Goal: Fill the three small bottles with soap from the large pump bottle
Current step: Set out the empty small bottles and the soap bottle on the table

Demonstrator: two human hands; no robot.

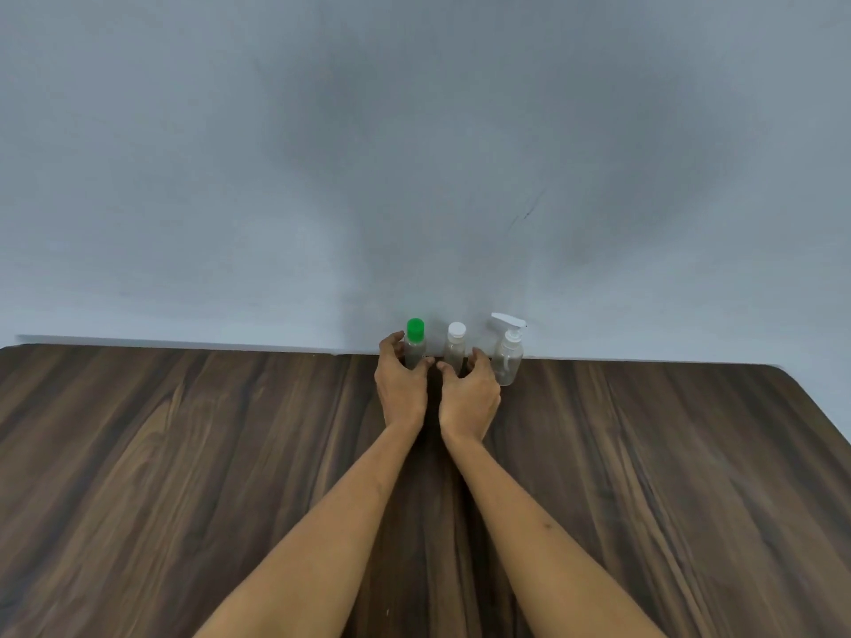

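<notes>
Three small clear bottles stand in a row at the far edge of the dark wooden table (184,453), against the wall. The left one has a green cap (415,330), and my left hand (399,384) curls round its body. The middle bottle (455,345) has a white cap, and my right hand (469,394) curls round its lower part. The right one is a clear spray bottle (509,356) with a white trigger head, standing free just right of my right hand. No large pump bottle is in view.
A plain grey-blue wall (414,154) rises directly behind the bottles. The table's rounded far right corner (783,373) is visible.
</notes>
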